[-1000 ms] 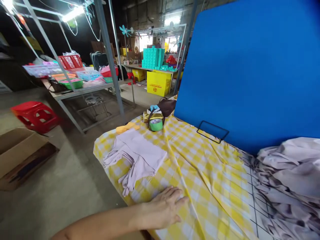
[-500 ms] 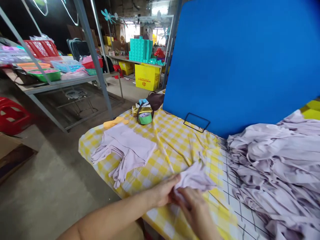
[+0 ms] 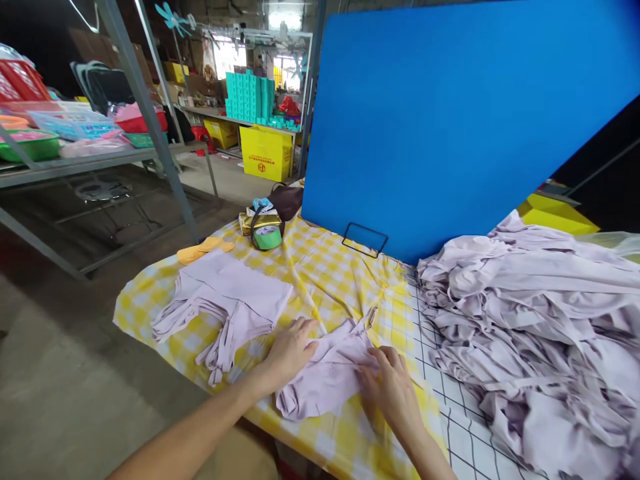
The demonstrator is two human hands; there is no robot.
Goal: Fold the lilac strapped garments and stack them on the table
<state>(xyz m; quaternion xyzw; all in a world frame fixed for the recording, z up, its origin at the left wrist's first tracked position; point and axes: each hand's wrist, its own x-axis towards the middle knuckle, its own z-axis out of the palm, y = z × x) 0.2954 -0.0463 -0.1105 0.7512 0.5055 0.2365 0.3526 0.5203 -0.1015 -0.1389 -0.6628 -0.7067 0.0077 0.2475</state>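
A pale lilac garment (image 3: 327,377) with a thin strap at its top lies spread on the yellow checked tablecloth (image 3: 310,250), a little creased. My left hand (image 3: 290,353) rests on its upper left edge, fingers apart. At the right edge, my right hand (image 3: 395,383) touches the cloth with its fingers loosely bent and apart; its thumb side is smeared by motion. Left of these lies a neat stack of similar lilac garments (image 3: 225,287), its layered edges facing me.
A large heap of lilac garments (image 3: 530,320) covers the right side, over white grid-patterned cloth. Behind stands a tall blue board (image 3: 425,127) with a black wire frame (image 3: 365,240) at its foot. Green tape (image 3: 267,237) and an orange cloth item (image 3: 203,250) lie far left.
The garment was bunched and lifted in both hands; now it lies spread on the tablecloth. My hands have moved apart, to its two sides. The view has swung right.
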